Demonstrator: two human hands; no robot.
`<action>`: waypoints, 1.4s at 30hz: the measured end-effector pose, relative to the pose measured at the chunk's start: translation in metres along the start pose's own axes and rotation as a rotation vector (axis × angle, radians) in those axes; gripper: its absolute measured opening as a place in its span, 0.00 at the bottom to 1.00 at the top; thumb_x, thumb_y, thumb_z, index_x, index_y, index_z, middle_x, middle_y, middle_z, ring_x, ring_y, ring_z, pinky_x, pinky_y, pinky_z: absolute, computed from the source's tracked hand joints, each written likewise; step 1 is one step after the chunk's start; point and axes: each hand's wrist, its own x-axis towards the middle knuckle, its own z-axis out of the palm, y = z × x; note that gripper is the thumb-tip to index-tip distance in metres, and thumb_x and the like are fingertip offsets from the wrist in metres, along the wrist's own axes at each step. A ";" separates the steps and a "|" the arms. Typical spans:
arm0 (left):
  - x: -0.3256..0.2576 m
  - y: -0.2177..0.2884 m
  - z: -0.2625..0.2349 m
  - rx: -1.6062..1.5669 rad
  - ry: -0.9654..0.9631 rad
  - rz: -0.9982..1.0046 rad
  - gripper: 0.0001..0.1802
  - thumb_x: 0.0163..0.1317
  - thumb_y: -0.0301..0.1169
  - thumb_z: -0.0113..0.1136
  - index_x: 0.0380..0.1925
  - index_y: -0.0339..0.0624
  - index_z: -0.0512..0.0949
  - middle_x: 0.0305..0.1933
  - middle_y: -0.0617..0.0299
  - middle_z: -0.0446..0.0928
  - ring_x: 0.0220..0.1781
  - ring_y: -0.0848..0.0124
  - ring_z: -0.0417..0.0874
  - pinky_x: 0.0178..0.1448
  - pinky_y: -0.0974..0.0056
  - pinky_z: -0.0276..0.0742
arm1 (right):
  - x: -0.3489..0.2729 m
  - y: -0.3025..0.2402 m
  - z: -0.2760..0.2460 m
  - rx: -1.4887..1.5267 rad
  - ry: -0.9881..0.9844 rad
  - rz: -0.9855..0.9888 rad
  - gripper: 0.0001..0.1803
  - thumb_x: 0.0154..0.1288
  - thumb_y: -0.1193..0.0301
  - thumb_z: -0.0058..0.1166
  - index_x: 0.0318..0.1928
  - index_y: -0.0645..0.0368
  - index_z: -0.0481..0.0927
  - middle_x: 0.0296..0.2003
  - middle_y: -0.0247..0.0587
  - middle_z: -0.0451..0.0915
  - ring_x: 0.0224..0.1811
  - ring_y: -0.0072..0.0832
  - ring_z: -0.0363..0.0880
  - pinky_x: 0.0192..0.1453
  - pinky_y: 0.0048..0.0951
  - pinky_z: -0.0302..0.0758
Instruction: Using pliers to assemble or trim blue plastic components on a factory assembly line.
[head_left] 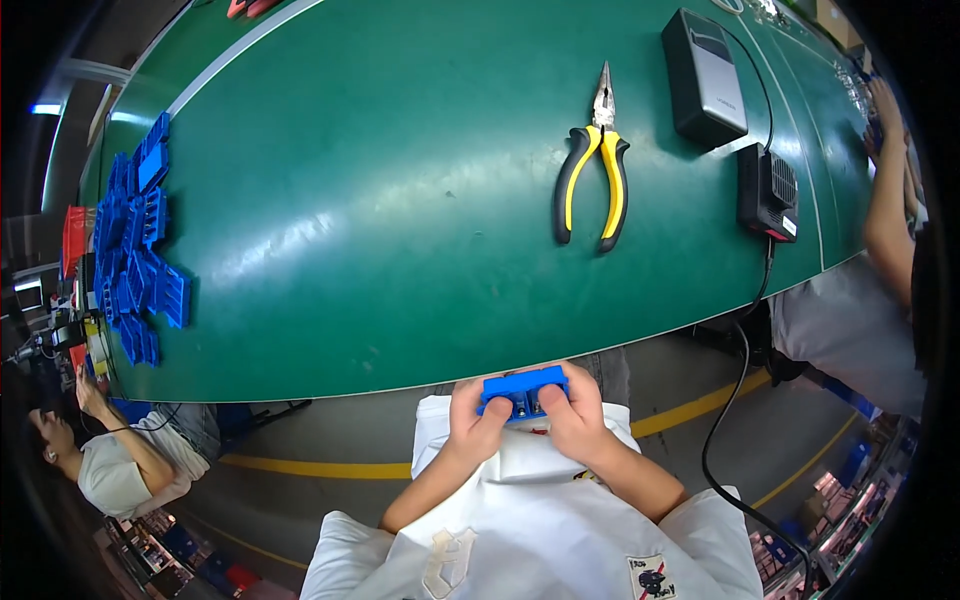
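Between my two hands is a blue plastic block (525, 382) with small metal parts showing in its slots, just off the table's front edge and above my lap. My left hand (478, 420) grips its left end, the thumb pressed on the near face. On the right end my right hand (575, 415) is closed the same way, thumb beside the metal parts. Both sets of fingers wrap behind the block and are partly hidden. Beyond my hands, needle-nose pliers (613, 165) with black and yellow handles lie on the green table (400, 200), jaws pointing away.
A pile of similar blue plastic pieces (135, 245) lies at the table's left end. At the right are a grey and black box (703, 80) and a black adapter (768, 195) with a cable (708, 440) hanging down. People sit at the left (140, 455) and right (850, 310).
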 end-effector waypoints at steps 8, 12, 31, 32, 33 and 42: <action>0.004 0.006 0.003 0.092 0.031 0.093 0.21 0.68 0.42 0.51 0.46 0.32 0.77 0.43 0.53 0.79 0.42 0.65 0.78 0.48 0.64 0.70 | -0.001 0.001 0.002 -0.050 0.045 0.041 0.16 0.71 0.64 0.47 0.47 0.67 0.74 0.34 0.44 0.79 0.33 0.29 0.76 0.38 0.28 0.71; 0.014 0.017 0.017 0.209 0.210 0.120 0.29 0.68 0.53 0.49 0.34 0.33 0.79 0.31 0.61 0.79 0.32 0.75 0.76 0.36 0.69 0.69 | 0.002 0.002 0.002 -0.108 0.048 -0.001 0.17 0.71 0.64 0.47 0.47 0.67 0.74 0.34 0.44 0.79 0.32 0.31 0.77 0.38 0.29 0.71; 0.004 0.053 0.028 -0.011 0.196 -0.145 0.12 0.68 0.28 0.50 0.45 0.31 0.76 0.41 0.56 0.79 0.42 0.70 0.77 0.47 0.66 0.72 | -0.007 -0.040 0.025 0.012 0.271 0.380 0.14 0.73 0.66 0.43 0.44 0.65 0.75 0.34 0.33 0.77 0.34 0.17 0.70 0.38 0.23 0.68; 0.003 0.056 0.026 -0.040 0.180 -0.246 0.12 0.68 0.27 0.50 0.45 0.31 0.75 0.42 0.56 0.79 0.42 0.71 0.77 0.48 0.66 0.72 | -0.006 -0.040 0.025 0.020 0.287 0.394 0.10 0.71 0.71 0.43 0.43 0.65 0.75 0.31 0.34 0.76 0.33 0.19 0.69 0.36 0.25 0.68; 0.003 0.054 0.022 -0.021 0.152 -0.302 0.12 0.68 0.28 0.51 0.45 0.31 0.75 0.43 0.57 0.79 0.43 0.72 0.77 0.48 0.67 0.72 | -0.003 -0.039 0.027 0.051 0.303 0.402 0.10 0.71 0.71 0.43 0.42 0.65 0.75 0.31 0.34 0.76 0.32 0.18 0.68 0.35 0.25 0.67; -0.007 0.050 -0.021 -0.162 -0.142 -0.187 0.14 0.49 0.16 0.68 0.39 0.31 0.81 0.41 0.50 0.80 0.42 0.66 0.82 0.45 0.66 0.78 | -0.013 -0.014 -0.016 0.071 0.108 0.141 0.41 0.69 0.38 0.33 0.55 0.68 0.69 0.53 0.48 0.73 0.58 0.37 0.70 0.65 0.40 0.63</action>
